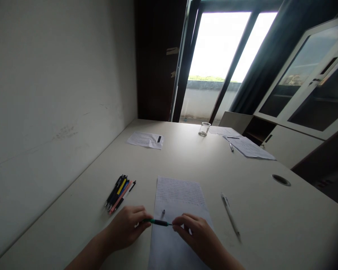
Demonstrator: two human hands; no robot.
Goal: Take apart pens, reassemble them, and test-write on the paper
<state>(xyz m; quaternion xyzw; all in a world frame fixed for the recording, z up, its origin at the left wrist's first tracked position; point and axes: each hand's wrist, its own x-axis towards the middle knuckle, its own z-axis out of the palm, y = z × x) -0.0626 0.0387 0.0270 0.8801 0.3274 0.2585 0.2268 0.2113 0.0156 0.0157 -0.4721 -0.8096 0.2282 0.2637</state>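
A green pen with a black grip lies level between my two hands, above a sheet of lined, written paper. My left hand is closed on the green end of its barrel. From the other end a thin refill pokes out, and the fingertips of my right hand pinch it. A small dark pen tip piece rests on the sheet just beyond the barrel. Left of the paper is a bunch of several pens, black, yellow, blue and pink. To the right lies a white pen.
The white table meets a wall on the left. Toward the far side are a crumpled sheet, a glass jar, a stack of papers and another pen. A round cable hole is at the right.
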